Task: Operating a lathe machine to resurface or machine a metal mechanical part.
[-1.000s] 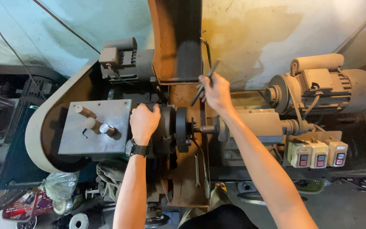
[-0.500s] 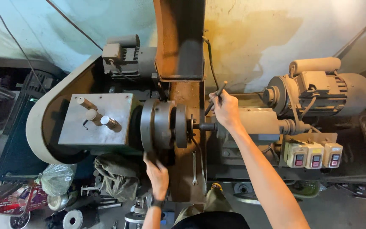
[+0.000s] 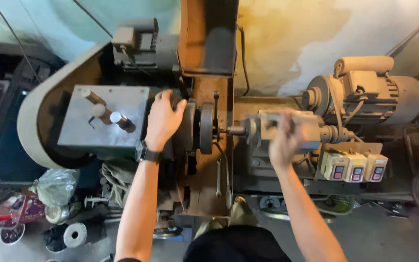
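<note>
Two bare hands work a lathe: the left hand grips its round chuck, fingers curled over. The right hand, blurred, seems closed on the tailstock, beside three switch boxes and one motor.

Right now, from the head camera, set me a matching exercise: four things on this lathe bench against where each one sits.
Things:
1. left hand
2. right hand
3. electric motor
4. switch boxes

Places:
A. far right, against the wall
B. on the round chuck
C. in a row of three on the machine's front, right of the right forearm
D. blurred, at the tailstock

Pairs: 1-B, 2-D, 3-A, 4-C
</note>
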